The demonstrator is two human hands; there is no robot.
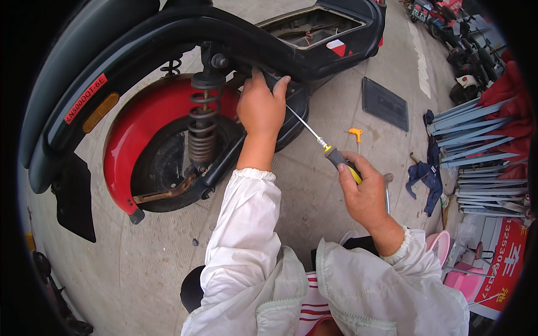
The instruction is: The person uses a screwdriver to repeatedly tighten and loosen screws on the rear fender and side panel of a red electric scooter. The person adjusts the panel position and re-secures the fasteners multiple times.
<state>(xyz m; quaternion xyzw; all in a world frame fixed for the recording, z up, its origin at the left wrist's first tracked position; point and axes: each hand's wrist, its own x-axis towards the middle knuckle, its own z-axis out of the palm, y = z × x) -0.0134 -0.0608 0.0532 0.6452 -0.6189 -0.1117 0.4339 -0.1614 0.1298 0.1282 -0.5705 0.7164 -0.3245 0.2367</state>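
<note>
A screwdriver (339, 159) with a yellow-and-grey handle is gripped in my right hand (367, 193). Its long metal shaft slants up and left, and its tip ends beside a black electric scooter (246, 36). My left hand (261, 109) reaches up under the scooter's body, thumb and forefinger around a dark plastic part (271, 82); the other fingers are mostly hidden. To the left of that hand are a coil-spring shock absorber (205, 120) and the red rear fender (120, 151). The scooter's upper body has an open compartment (308, 28) with wires inside.
On the concrete floor lie a black rectangular panel (385, 104), an orange-handled hex key (355, 133) and a dark blue cloth (427, 178). Folded metal frames with red fabric (476, 131) stand at the right, near a pink stool (464, 283). Parked two-wheelers (473, 61) stand at the far right.
</note>
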